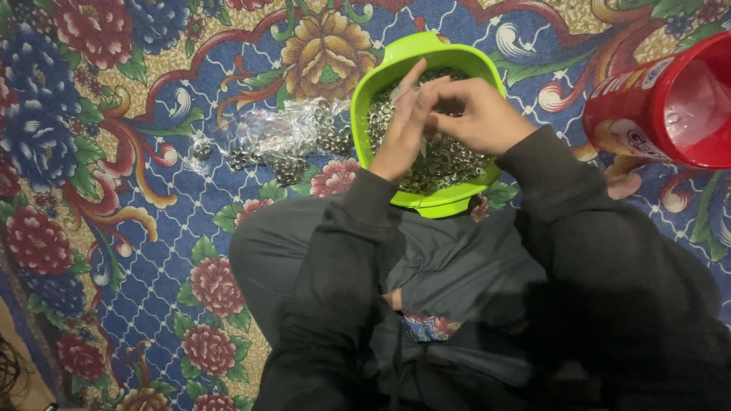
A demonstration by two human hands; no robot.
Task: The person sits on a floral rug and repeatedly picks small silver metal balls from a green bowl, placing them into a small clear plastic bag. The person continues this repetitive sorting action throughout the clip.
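Note:
A bright green plastic bowl [426,53] sits on the carpet just past my knees, filled with several small silvery metal rings [449,164]. My left hand [400,129] and my right hand [476,114] meet over the bowl, fingertips pressed together around a small clear plastic bag [402,90]. The left fingers point up and away; the right hand curls in from the right. Whether a ring is pinched between the fingers is hidden. Both arms wear dark sleeves.
Several small clear bags packed with rings [285,141] lie on the carpet left of the bowl. A red plastic container [670,103] lies tilted at the right edge. A flowered blue, red and gold carpet [114,190] covers the floor. My crossed legs fill the lower middle.

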